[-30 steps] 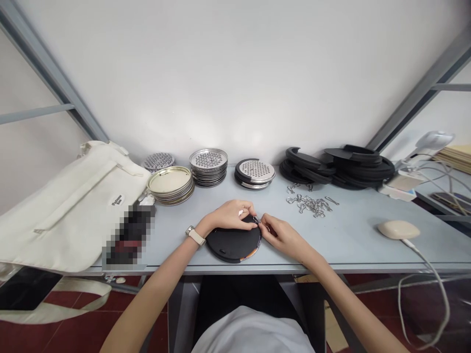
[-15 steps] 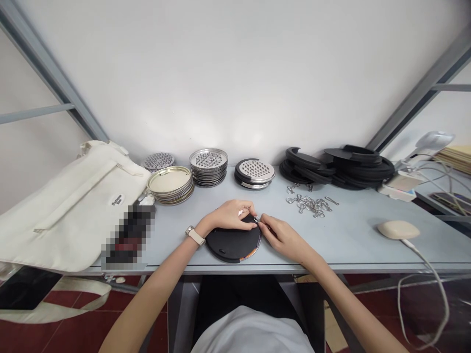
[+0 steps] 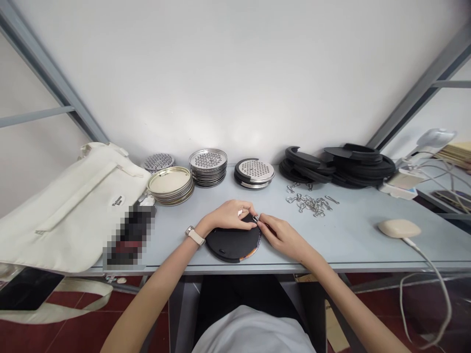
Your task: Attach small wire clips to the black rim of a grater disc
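A black round disc (image 3: 235,242) lies at the table's front edge, with a silver and coloured rim showing along its right side. My left hand (image 3: 233,215) rests over the disc's far part, fingers curled and thumb stretched toward the right rim. There, a small metal wire clip (image 3: 255,219) sits between the fingertips of both hands. My right hand (image 3: 277,233) pinches this clip from the right. Exactly how the clip meets the rim is hidden by the fingers.
Behind stand stacks of gold lids (image 3: 170,179), metal grater discs (image 3: 208,162), a grater disc in black casing (image 3: 255,170) and black round casings (image 3: 356,169). Loose metal clips (image 3: 312,205) lie to the right, near a corded beige device (image 3: 399,228). A white bag (image 3: 73,211) lies left.
Both hands stay at the disc's right rim with the clip. The fingertips have shifted only very slightly; the view has tilted a little.
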`<state>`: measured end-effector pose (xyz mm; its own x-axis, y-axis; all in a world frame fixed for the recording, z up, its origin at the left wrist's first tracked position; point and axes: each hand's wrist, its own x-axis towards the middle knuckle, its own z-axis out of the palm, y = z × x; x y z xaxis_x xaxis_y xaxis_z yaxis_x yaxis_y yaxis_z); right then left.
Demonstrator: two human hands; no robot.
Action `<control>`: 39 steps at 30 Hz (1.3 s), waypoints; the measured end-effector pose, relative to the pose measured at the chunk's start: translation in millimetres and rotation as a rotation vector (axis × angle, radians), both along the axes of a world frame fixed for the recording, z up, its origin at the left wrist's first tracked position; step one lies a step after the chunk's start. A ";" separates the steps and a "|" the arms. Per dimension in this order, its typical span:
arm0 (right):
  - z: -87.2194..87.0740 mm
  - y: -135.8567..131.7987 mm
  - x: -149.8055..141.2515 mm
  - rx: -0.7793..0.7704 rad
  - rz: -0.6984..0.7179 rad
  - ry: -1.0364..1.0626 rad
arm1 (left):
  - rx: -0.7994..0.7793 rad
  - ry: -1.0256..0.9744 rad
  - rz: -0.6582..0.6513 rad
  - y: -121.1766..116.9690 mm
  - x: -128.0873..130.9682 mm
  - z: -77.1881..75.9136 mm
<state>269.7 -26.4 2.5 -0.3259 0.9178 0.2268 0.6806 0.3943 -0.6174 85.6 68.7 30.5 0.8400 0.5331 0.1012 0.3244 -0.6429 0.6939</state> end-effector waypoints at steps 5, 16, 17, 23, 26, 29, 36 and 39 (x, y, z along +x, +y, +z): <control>-0.5 -0.8 0.5 0.003 -0.015 -0.007 | -0.008 0.002 0.002 0.2 -0.3 -0.2; -1.0 -2.1 0.9 -0.029 -0.047 0.009 | -0.020 -0.016 0.005 0.4 0.2 -1.3; -0.7 -2.0 0.7 -0.030 -0.048 0.005 | -0.019 -0.013 0.006 0.4 0.3 -1.3; -0.4 -1.6 0.5 -0.025 -0.051 -0.006 | -0.017 -0.008 0.005 0.2 -0.1 -1.0; -1.7 -1.4 1.0 -0.018 -0.047 -0.013 | -0.025 -0.007 0.005 0.0 -0.1 -0.8; -2.6 -1.3 1.3 -0.014 -0.051 -0.020 | -0.026 -0.010 0.004 -0.3 -0.1 -0.8; -1.4 -1.4 0.5 -0.015 -0.045 -0.027 | -0.026 -0.005 0.003 -0.1 -0.8 -0.5; -1.1 -1.4 0.0 -0.018 -0.047 -0.029 | -0.022 -0.003 -0.001 0.4 -0.9 -0.6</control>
<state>269.6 -27.9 1.4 -0.2888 0.9360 0.2011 0.7160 0.3507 -0.6036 84.7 69.1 29.9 0.8399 0.5347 0.0925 0.3217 -0.6280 0.7086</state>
